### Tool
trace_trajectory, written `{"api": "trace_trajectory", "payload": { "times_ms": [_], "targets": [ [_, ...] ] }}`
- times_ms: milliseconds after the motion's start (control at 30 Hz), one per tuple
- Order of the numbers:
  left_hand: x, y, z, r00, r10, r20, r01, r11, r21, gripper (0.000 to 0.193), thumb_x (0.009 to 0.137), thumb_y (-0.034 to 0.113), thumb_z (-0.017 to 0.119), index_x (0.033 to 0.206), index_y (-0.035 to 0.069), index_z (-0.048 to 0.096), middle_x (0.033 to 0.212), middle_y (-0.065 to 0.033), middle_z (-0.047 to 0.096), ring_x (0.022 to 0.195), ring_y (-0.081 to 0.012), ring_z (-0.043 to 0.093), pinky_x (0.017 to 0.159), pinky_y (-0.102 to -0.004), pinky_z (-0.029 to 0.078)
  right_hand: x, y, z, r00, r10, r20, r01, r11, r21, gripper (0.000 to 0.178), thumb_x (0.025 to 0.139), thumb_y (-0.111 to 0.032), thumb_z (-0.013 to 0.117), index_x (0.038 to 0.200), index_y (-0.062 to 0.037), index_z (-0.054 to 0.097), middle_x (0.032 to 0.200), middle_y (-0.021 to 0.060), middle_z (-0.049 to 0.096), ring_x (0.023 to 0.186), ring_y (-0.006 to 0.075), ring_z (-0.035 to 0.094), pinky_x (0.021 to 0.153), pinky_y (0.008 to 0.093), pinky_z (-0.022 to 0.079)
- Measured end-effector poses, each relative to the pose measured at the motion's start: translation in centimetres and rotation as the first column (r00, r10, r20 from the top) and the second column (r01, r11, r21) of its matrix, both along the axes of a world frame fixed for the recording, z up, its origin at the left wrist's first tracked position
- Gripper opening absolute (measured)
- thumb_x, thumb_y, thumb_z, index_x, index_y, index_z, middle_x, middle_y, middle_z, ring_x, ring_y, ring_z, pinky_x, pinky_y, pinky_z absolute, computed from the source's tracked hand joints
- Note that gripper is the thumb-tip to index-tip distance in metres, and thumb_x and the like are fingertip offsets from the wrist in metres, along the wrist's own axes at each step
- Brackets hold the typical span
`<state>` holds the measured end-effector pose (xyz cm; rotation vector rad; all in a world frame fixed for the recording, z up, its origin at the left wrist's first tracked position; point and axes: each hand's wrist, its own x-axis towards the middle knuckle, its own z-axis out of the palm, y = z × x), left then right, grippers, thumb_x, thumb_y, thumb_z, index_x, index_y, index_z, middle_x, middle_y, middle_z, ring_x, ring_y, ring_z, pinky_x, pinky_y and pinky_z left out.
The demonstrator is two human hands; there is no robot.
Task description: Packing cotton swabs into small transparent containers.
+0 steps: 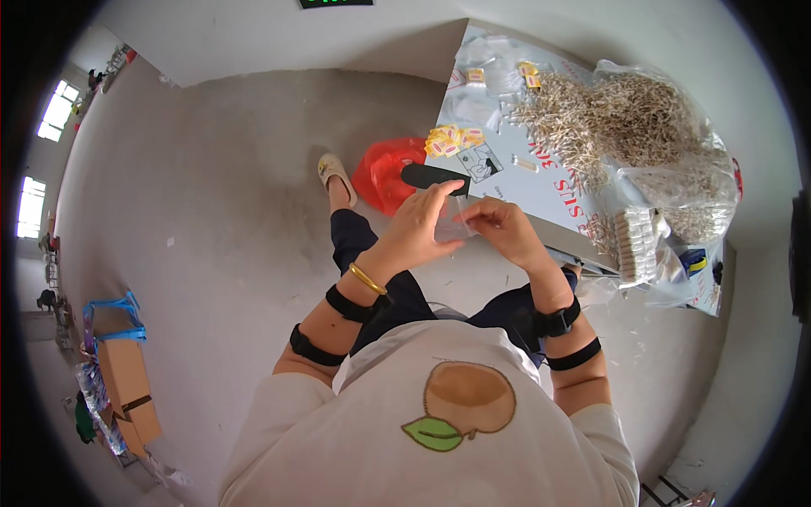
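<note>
A small clear plastic bag is between my two hands, in front of the table's near left edge. My right hand pinches the bag's right side between thumb and fingertips. On the other side is my left hand, its thumb and forefinger spread wide apart around the bag, which touches the inner side of the hand. The bag looks empty. Just beyond my hands, a flat black strip-shaped object sticks out over the table edge. A pile of small yellow and white cards lies behind it.
The grey-white table carries a large heap of thin tan sticks, partly in clear plastic, and a stack of packed bundles. Clear bags lie at its far left. A red plastic bag hangs beside the table. Cardboard boxes stand far left.
</note>
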<state>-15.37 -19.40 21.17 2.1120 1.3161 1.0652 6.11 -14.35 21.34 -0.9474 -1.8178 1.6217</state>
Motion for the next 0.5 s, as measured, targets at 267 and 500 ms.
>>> {"api": "trace_trajectory", "payload": {
  "times_ms": [267, 500],
  "targets": [
    [-0.5, 0.8, 2.0, 0.96, 0.054, -0.274, -0.036, 0.997, 0.069, 0.093, 0.064, 0.029, 0.095, 0.142, 0.009, 0.049, 0.106, -0.0076, 0.06, 0.095, -0.0271, 0.06, 0.088, -0.0419, 0.047, -0.9, 1.2, -1.6, 0.992, 0.08, -0.092, -0.089, 0.992, -0.093, 0.036, 0.093, 0.009, 0.055, 0.124, -0.0005, 0.072, 0.106, 0.0034, 0.07, 0.091, 0.008, 0.059, 0.085, 0.0254, 0.048],
    [-1.3, 1.9, 0.3, 0.964, 0.044, -0.264, -0.038, 0.999, 0.025, 0.069, 0.069, 0.026, 0.092, 0.125, 0.008, 0.057, 0.108, -0.0083, 0.065, 0.1, -0.0285, 0.064, 0.092, -0.0421, 0.047, -1.8, 2.2, -3.5, 0.982, 0.085, -0.166, -0.114, 0.978, -0.173, 0.042, 0.094, 0.008, 0.052, 0.132, -0.0002, 0.068, 0.115, 0.0042, 0.073, 0.102, 0.0081, 0.06, 0.09, 0.0253, 0.048]
  ]
}}
